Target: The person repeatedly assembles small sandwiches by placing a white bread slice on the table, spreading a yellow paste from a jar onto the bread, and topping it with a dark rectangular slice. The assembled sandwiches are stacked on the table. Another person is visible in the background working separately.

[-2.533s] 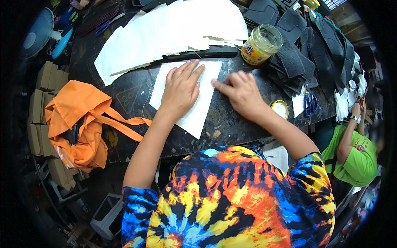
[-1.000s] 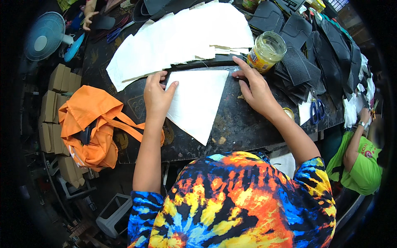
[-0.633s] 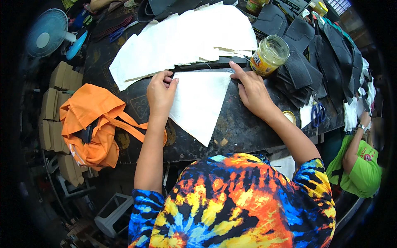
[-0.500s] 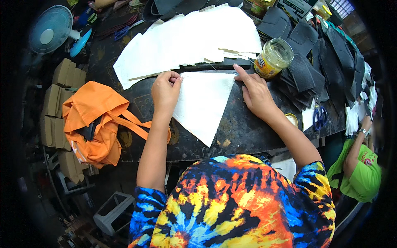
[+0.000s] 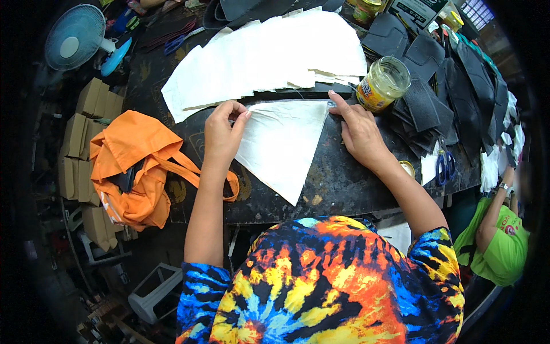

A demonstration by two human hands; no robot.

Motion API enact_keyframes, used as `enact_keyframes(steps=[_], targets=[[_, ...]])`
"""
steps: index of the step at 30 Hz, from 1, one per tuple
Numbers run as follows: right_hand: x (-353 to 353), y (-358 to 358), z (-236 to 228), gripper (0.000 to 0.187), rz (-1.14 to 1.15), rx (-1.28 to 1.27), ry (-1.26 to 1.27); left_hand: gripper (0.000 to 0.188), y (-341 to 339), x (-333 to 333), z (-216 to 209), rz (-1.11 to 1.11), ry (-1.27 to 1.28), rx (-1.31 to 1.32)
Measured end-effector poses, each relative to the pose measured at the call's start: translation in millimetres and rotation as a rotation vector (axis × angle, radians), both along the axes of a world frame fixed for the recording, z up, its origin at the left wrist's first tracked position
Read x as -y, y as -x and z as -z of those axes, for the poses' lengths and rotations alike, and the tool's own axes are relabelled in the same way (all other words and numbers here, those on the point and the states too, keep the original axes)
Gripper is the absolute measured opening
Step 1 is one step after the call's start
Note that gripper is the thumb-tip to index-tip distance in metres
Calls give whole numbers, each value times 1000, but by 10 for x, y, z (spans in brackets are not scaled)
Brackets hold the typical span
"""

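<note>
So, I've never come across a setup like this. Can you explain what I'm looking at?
There's no machine here: these are a person's bare hands, seen from a wide, edge-bending camera worn on that person's head, looking down. The colourful shirt is theirs.

On the dark table lie a pile of white sheets, an open jar, black pieces, scissors and an orange bag.

The left hand pinches the upper left corner of one white sheet. The right hand is at its upper right corner; whether it grips is unclear.
</note>
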State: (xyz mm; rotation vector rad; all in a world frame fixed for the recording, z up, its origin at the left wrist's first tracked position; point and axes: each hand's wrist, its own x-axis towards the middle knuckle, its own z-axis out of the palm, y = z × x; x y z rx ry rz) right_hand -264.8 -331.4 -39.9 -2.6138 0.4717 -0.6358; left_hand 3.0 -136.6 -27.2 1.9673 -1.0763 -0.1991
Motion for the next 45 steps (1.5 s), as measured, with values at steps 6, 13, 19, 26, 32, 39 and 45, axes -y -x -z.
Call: enact_keyframes(steps=[6, 13, 19, 26, 32, 39, 45], targets=[[9, -8, -26, 88, -20, -4, -19, 22, -247, -164, -93, 21, 111, -339], [-61, 100, -212, 82, -43, 90, -240, 50, 108, -191, -392, 310, -106, 80], [-87, 249, -302, 84, -27, -17, -170, 51, -1, 92, -1508, 557, 116, 243], [-149, 227, -244, 87, -28, 5, -122, 47, -703, 1660, -1491, 620, 449, 348], [-152, 254, -266, 87, -25, 38, -120, 61, -882, 1870, -597, -60, 187, 582], [-161, 342, -682, 73, 3, 136, -149, 23, 294, 696, -96, 484, 87, 286], [551, 447, -1275, 71, 255, -18, 417, 37, 552, 484, 237, 409, -71, 412]])
